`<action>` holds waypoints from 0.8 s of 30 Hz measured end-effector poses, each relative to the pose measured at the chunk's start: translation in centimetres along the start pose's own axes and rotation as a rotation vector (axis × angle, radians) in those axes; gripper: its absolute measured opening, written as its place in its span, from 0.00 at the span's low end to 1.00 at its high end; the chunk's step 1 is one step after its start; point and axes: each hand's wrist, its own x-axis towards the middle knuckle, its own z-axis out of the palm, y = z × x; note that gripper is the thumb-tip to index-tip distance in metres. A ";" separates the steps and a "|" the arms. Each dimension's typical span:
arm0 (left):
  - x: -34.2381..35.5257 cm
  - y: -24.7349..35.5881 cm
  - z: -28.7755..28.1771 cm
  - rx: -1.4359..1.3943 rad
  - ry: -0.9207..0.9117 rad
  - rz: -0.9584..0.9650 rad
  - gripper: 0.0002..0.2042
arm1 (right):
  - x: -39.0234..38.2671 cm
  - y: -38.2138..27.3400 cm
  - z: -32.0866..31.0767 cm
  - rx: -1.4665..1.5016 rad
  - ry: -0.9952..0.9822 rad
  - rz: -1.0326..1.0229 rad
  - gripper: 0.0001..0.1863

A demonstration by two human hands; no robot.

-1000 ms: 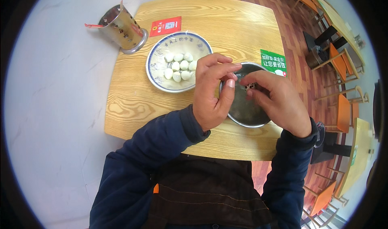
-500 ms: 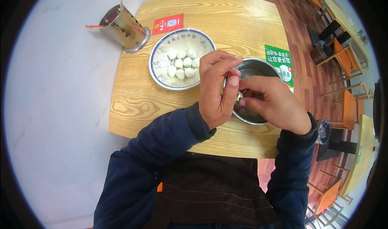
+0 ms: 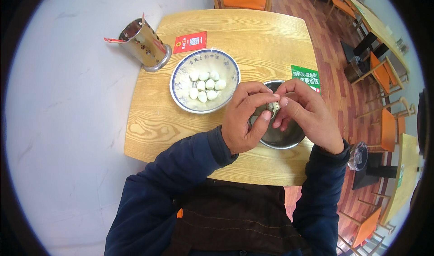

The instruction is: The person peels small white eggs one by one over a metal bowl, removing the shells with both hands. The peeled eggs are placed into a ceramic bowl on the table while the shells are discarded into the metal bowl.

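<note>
A small speckled quail egg (image 3: 272,106) is held over a round metal bowl (image 3: 283,144). My left hand (image 3: 239,120) grips it between thumb and fingers. From the other side, my right hand (image 3: 314,118) has its thumb and forefinger closed at the egg's edge; whether a bit of shell is pinched there, I cannot tell. My hands cover much of the metal bowl. To their left stands a white bowl with a blue rim (image 3: 177,94), where several pale peeled quail eggs (image 3: 210,84) lie grouped together.
A metal chopstick holder (image 3: 147,48) stands at the table's far left, against the pale wall (image 3: 68,120). A red card (image 3: 190,42) and a green card (image 3: 304,77) lie on the wooden table (image 3: 156,134). An orange chair (image 3: 245,0) is at the far side.
Both hands have come up from the metal bowl a little, and the egg shows more clearly between them. My right fingers have shifted to the egg's upper edge. The view has tilted slightly.
</note>
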 end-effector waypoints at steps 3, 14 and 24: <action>-0.1 0.3 0.1 -0.015 0.002 -0.034 0.18 | 0.0 -0.1 0.0 0.009 0.029 -0.017 0.10; 0.0 0.1 0.4 -0.017 0.099 -0.020 0.11 | 0.1 0.1 0.3 -0.012 0.026 -0.070 0.13; -0.2 0.2 0.4 -0.069 0.092 -0.005 0.09 | -0.1 -0.4 0.4 -0.057 0.046 0.014 0.17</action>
